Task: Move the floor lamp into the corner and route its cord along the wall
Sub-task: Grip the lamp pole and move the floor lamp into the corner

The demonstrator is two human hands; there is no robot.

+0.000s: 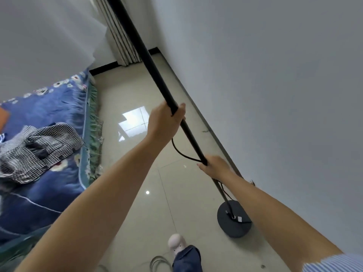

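My left hand [166,119] is wrapped around the lamp pole [155,69], right hand [215,167] closed on it lower down. Base [234,219] sits by the wall, corner's ahead, cord [183,153] not routed yet, I think.

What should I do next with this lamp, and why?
Probably carry it toward the curtained corner. Both the left hand and right hand grip the black metal pole, the round black base sits short of it, and the floor between looks clear.

Matt black lamp pole [155,71], glossy floor tiles [137,173], patterned cloth bedspread [49,107]
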